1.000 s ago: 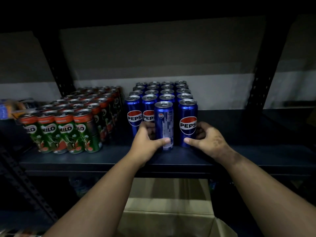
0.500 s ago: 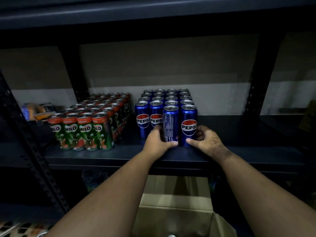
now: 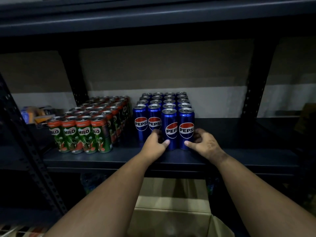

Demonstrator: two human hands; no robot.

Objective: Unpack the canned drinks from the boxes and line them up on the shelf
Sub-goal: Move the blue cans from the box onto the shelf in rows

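Setting: dim storeroom, pale wall behind a dark metal shelf (image 3: 248,156) with perforated uprights.
Pepsi block: blue Pepsi cans (image 3: 164,101) stood upright on the shelf in four columns running back toward the wall.
Front pair: third-column Pepsi can (image 3: 169,129) and fourth-column Pepsi can (image 3: 186,128) stood upright, long axes vertical, logos facing the camera, touching side by side, a row ahead of the two cans to their left.
Left hand (image 3: 154,144): fingers curled round the third-column can's base, thumb on its front.
Right hand (image 3: 204,142): fingers curled round the fourth-column can's base.
Milo cans (image 3: 80,134): upright block just left of the Pepsi.
Cardboard box (image 3: 171,218): open, below the shelf.
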